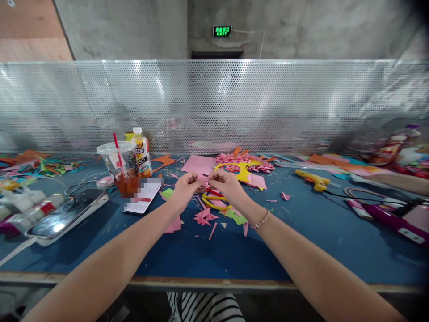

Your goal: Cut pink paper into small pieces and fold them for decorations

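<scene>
My left hand [185,189] and my right hand [229,188] meet above the middle of the table, fingertips pinched together on both. Between them is a small piece of pink paper [205,180], mostly hidden by the fingers. Just below the hands lies a curved yellow and red object [216,205], partly covered. Nearer to me are folded pink paper pieces [205,216] and green paper scraps [236,217]. Behind the hands rest a pink sheet [198,164], a cut yellow sheet [238,171] and a heap of fringed pink paper [232,158].
On the left stand a lidded drink cup [122,172] with a red straw and a bottle [142,154], beside phones [69,214] and a power strip [47,210]. A yellow glue gun [313,180] lies right, near another person's arm [404,182]. A perforated metal screen [214,103] closes the back.
</scene>
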A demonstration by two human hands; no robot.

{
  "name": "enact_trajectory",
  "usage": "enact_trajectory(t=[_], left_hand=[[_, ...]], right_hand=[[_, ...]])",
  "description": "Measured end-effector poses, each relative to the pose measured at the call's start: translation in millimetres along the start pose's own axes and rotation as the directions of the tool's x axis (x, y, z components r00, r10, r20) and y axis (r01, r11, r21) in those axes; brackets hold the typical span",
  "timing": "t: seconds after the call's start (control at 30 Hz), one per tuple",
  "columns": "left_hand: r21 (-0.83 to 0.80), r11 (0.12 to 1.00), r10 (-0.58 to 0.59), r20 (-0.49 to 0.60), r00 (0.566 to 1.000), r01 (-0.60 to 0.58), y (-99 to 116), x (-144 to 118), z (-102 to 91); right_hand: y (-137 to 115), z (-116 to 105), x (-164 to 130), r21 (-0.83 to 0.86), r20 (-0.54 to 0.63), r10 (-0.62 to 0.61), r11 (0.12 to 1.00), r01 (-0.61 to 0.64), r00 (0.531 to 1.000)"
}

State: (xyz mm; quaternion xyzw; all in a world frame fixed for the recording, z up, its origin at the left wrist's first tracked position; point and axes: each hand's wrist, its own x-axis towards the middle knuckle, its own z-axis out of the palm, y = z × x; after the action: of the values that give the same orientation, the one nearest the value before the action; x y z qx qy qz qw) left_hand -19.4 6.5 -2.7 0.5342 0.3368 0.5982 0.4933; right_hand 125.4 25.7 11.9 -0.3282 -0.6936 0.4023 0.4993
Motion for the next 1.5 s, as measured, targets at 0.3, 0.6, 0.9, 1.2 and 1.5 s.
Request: enact_trajectory(t=[0.3,0.6,0.9,1.2,1.5], left_hand=[[-0.035,0.999,-0.027,-0.015,1.000,0.026,0.3,1.1,0.2],[-0.156,0.985,-0.079,-0.008,0.997,0.076,4.8,-0.2,1.6],[-0.193,0.979,-0.067,-0.002,0.998,0.065,4.7,0.2,2.2],[-0.274,0.955,-0.131,-0.032,0.991,0.117,7.6,-1.2,3.5],[-0.358,0.922,-0.186,-0.079,0.979,0.146,11.8,-1.8,4.4]], right_hand=[[1.3,-1.8,1.3,-0.076,0.021,-0.038,0.996,0.040,0.999],[-2.2,-3.0,-0.3,-0.191,0.053,-0.135,0.971,0.142,0.989],[-4.4,-2.4,-3.3,-0.277,0.079,-0.203,0.936,0.217,0.976],[-5.1,-4.6,-4.3,-0.465,0.111,-0.364,0.803,0.372,0.925],[-5.5,-7.3,-4.5,-0.563,0.179,-0.476,0.668,0.487,0.861]])
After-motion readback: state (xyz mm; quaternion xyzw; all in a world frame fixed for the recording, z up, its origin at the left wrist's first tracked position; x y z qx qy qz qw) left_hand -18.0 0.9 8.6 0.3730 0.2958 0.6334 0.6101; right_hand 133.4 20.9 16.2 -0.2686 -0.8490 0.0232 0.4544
